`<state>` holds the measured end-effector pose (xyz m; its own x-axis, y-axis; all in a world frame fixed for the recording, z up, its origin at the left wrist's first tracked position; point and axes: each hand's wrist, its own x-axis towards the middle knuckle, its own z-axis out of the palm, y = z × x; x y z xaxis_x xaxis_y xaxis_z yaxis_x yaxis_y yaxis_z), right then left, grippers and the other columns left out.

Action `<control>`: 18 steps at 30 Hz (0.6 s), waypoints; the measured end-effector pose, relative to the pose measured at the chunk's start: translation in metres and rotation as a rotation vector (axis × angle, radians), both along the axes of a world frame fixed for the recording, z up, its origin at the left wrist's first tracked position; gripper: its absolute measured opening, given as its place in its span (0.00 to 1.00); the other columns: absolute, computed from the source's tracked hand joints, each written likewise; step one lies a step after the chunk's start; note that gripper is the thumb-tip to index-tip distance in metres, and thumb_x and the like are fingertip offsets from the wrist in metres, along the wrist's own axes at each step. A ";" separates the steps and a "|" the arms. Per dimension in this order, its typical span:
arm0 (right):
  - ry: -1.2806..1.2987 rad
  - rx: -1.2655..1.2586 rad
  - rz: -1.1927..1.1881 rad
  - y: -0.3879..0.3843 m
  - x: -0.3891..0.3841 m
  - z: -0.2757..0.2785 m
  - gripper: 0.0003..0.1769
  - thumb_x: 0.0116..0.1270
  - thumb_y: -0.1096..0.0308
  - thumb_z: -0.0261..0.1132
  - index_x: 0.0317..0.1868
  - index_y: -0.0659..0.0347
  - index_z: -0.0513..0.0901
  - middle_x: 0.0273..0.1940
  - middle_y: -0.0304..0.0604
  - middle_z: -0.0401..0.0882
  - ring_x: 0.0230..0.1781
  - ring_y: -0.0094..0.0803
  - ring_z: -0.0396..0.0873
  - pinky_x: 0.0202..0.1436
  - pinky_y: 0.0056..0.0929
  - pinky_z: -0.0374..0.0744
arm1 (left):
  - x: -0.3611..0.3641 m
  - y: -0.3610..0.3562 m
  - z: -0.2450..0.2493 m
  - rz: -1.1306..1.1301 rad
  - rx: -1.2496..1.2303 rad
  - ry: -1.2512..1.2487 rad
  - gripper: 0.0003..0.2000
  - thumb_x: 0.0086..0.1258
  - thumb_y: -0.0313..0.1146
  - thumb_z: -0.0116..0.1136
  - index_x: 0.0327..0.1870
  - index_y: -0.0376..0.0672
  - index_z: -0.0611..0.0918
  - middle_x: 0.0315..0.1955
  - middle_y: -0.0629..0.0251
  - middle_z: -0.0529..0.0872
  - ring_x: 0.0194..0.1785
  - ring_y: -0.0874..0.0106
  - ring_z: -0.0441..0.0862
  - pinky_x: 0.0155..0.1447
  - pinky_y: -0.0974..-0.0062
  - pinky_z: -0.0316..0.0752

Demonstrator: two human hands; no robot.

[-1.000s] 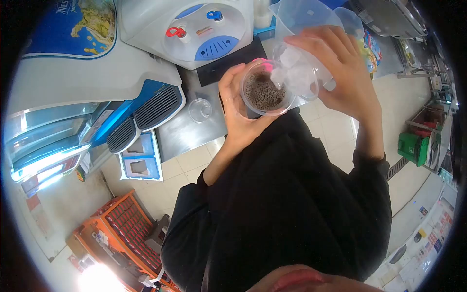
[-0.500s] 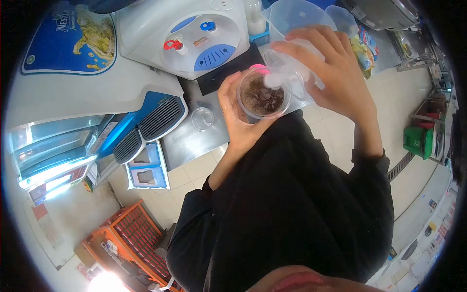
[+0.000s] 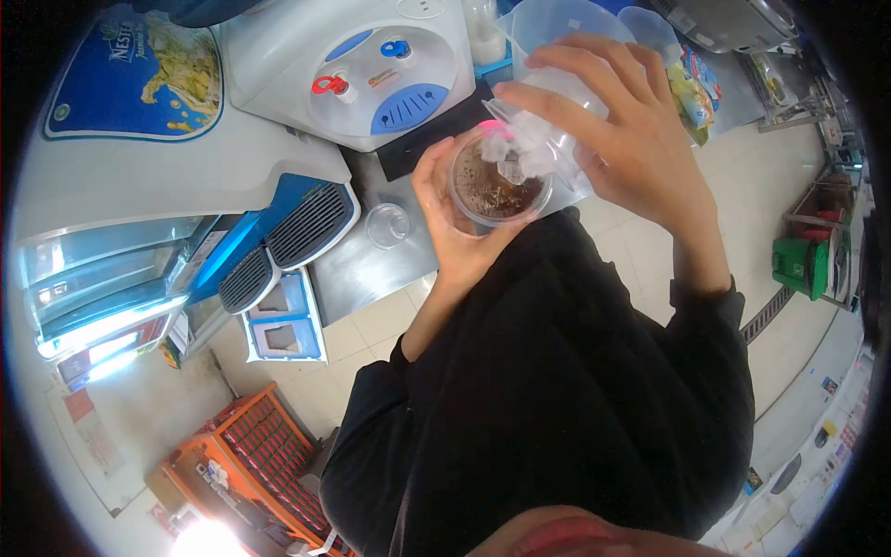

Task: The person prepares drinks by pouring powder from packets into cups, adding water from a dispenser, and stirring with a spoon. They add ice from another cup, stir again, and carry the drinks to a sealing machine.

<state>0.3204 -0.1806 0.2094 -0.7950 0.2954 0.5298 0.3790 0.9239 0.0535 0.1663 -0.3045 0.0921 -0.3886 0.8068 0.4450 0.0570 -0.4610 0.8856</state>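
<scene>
A clear cup of brown liquid (image 3: 492, 190) is in my left hand (image 3: 450, 209), with the fingers wrapped round its side. My right hand (image 3: 631, 130) grips a clear plastic cup (image 3: 561, 144) tilted over the brown drink. Ice (image 3: 515, 153) is tumbling from its mouth into the drink. Something pink (image 3: 489, 128) shows at the far rim of the drink cup. On the metal counter to the left stands a small clear cup (image 3: 387, 226).
A water dispenser (image 3: 371, 79) with red and blue taps stands beyond my left hand. Drip trays (image 3: 311, 223) are at the left. A large clear jug (image 3: 548, 23) and a yellow packet (image 3: 689, 100) lie behind my right hand. Below is an orange rack (image 3: 246, 446).
My right hand has moved slightly left and tipped its cup further. More ice is now spilling out over the drink. My left hand has barely moved.
</scene>
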 end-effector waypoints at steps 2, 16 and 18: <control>0.014 0.038 0.027 -0.001 -0.005 0.005 0.43 0.45 0.87 0.68 0.59 0.33 0.81 0.62 0.33 0.77 0.67 0.40 0.71 0.64 0.45 0.67 | 0.001 -0.001 0.000 0.002 -0.011 -0.005 0.56 0.41 0.23 0.83 0.72 0.45 0.55 0.67 0.49 0.70 0.71 0.57 0.69 0.76 0.58 0.65; 0.155 0.117 0.080 -0.004 -0.005 -0.011 0.32 0.51 0.72 0.73 0.56 0.30 0.83 0.63 0.33 0.78 0.67 0.39 0.72 0.66 0.48 0.66 | 0.001 -0.008 -0.004 0.032 -0.061 -0.047 0.54 0.45 0.25 0.82 0.73 0.42 0.54 0.66 0.49 0.69 0.69 0.59 0.71 0.74 0.60 0.66; 0.134 0.140 0.061 -0.003 0.002 -0.017 0.29 0.58 0.72 0.69 0.60 0.35 0.81 0.63 0.32 0.75 0.67 0.38 0.72 0.71 0.48 0.64 | 0.000 -0.003 -0.006 0.002 -0.018 -0.041 0.54 0.45 0.26 0.82 0.73 0.41 0.54 0.67 0.48 0.69 0.69 0.58 0.71 0.74 0.59 0.66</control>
<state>0.3229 -0.1833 0.1923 -0.7288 0.1650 0.6645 0.3349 0.9324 0.1359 0.1664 -0.3074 0.0864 -0.4079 0.8137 0.4141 0.0216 -0.4448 0.8954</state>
